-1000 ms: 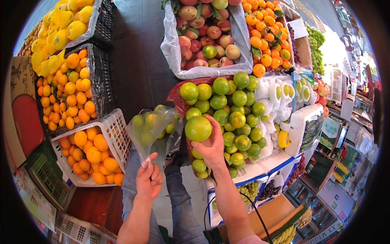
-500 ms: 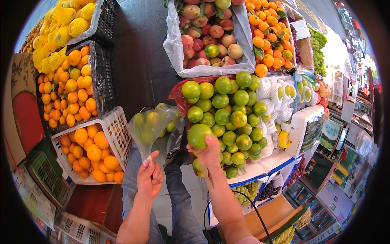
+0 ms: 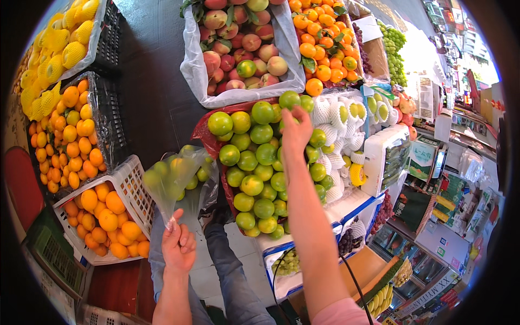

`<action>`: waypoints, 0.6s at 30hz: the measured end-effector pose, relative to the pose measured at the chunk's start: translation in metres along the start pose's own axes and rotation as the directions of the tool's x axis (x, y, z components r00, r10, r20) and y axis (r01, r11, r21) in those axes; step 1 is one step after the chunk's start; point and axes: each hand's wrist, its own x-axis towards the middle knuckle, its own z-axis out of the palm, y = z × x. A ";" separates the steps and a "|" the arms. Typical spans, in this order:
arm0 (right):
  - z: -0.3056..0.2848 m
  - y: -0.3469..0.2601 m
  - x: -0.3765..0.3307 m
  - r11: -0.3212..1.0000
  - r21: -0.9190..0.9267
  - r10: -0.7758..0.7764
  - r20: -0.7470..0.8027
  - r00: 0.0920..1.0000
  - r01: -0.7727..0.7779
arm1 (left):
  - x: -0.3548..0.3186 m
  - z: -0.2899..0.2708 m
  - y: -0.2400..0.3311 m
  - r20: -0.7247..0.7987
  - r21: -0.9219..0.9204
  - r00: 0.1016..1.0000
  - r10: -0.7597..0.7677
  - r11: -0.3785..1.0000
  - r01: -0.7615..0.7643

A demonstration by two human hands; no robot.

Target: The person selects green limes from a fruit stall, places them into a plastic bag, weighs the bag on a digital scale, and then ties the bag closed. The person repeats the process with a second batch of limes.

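Note:
My left hand (image 3: 179, 244) is closed, pinching the gathered top of a clear plastic bag (image 3: 172, 187). Several green citrus fruits (image 3: 201, 174) lie inside the bag's lower part, beyond the hand. Stretched over the upper right of a pile of green citrus fruits (image 3: 252, 184), my right hand (image 3: 298, 132) has its fingers bent down among them. A green citrus fruit (image 3: 290, 99) lies right by those fingers. The fingertips are partly hidden, so whether they grip one cannot be told. Red wrapping (image 3: 205, 130) lines the pile's left edge.
Beyond the pile stands a white-lined peach box (image 3: 189, 70), with small oranges (image 3: 325, 54) beside it. White foam-netted fruits (image 3: 336, 127) and a foam box (image 3: 371, 162) flank the right. Orange crates, one a white crate (image 3: 138, 189), stand left. Black cables (image 3: 355, 284) hang near my right arm.
My right hand has moved up and away to the pile's far right. The green citrus fruit it held no longer shows in it. My left hand keeps the bag; the whole view has shifted.

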 end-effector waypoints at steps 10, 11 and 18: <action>-0.015 -0.019 0.071 0.663 -0.573 -0.239 0.449 0.861 0.483 | 0.000 0.002 0.003 0.006 0.020 1.000 0.006 1.000 -0.006; -0.018 -0.025 0.065 0.677 -0.561 -0.193 0.490 0.850 0.476 | 0.000 0.002 0.003 0.013 0.005 1.000 0.016 1.000 -0.016; -0.034 -0.014 -0.023 0.696 -0.285 -0.288 0.730 0.620 0.659 | 0.000 0.004 0.004 0.020 0.009 1.000 -0.001 1.000 0.001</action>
